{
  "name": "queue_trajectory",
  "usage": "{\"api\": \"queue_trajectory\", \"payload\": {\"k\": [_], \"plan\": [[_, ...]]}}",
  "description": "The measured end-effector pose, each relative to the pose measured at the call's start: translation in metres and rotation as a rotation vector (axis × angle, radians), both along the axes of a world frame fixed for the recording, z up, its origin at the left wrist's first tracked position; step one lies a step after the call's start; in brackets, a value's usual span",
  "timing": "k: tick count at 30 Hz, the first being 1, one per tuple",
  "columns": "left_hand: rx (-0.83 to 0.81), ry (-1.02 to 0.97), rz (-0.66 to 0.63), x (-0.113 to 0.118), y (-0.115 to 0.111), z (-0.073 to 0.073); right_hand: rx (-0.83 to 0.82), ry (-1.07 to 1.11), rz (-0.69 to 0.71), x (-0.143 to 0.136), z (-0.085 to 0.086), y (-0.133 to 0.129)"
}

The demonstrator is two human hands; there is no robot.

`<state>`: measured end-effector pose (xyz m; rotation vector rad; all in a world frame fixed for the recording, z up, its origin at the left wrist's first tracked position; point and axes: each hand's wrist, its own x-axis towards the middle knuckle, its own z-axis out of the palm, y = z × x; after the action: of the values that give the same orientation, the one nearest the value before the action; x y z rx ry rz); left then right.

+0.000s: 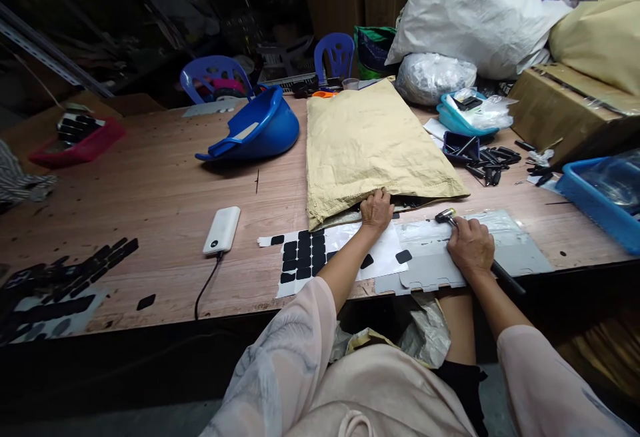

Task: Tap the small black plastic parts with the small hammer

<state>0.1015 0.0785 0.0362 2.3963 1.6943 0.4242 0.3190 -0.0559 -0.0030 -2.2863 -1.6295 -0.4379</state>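
A large tan sack lies flat on the table with its open mouth toward me. My left hand is closed on the near edge of that mouth, fingers curled over it; dark contents show only slightly inside. My right hand is wrapped around a small hammer, its head pointing away from me and its black handle passing under the palm. Beneath the hammer lies a grey plastic sheet. White backing sheets with black rounded stickers are spread below my left forearm.
A white power bank with a cable lies left of the stickers. Farther back is a tilted blue basin. Black pieces, a teal basket, a cardboard box and a blue tray crowd the right. Black strips lie at left.
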Motion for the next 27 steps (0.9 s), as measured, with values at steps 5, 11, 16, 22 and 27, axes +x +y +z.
{"api": "queue_trajectory", "payload": {"k": [5,11,16,22,27], "plan": [[-0.022,-0.022,-0.011,0.006,0.000,0.002,-0.008,-0.002,0.003,-0.001,0.004,-0.001],[-0.101,-0.095,-0.001,-0.010,-0.013,0.012,-0.012,-0.004,-0.010,-0.003,0.006,0.000],[-0.112,-0.235,-0.198,-0.061,-0.066,-0.004,-0.019,0.002,-0.012,-0.004,0.006,0.000],[-0.130,-0.344,-0.204,-0.088,-0.107,-0.031,-0.004,0.005,-0.013,-0.003,0.005,-0.001],[-0.148,-0.401,-0.183,-0.085,-0.102,-0.038,0.012,0.076,0.008,0.009,0.004,0.002]]}}
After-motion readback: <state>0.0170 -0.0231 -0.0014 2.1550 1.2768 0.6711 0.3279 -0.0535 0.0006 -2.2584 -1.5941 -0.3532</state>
